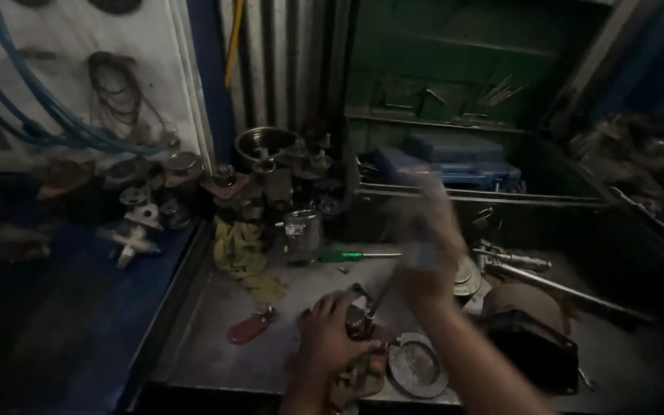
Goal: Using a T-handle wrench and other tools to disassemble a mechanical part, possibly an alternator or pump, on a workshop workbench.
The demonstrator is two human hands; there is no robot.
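My left hand (pixel 332 338) grips a dirty metal part (pixel 359 376) at the near edge of a steel tray (pixel 217 338). My right hand (pixel 424 238) is raised above the tray and blurred by motion; a thin rod-like tool (pixel 378 301) runs from it down to the part. Whether its fingers close on that tool is not clear. A round metal disc (pixel 416 367) lies just right of the part.
A green-handled screwdriver (pixel 351 256), a yellow rag (pixel 244 253), a small metal cup (pixel 302 230) and a red tag (pixel 247 329) lie on the tray. Blue cases (pixel 455 157) sit in a green cabinet behind. Long metal tools (pixel 547 280) and a dark housing (pixel 536 338) lie right. Blue hoses (pixel 32 115) hang left.
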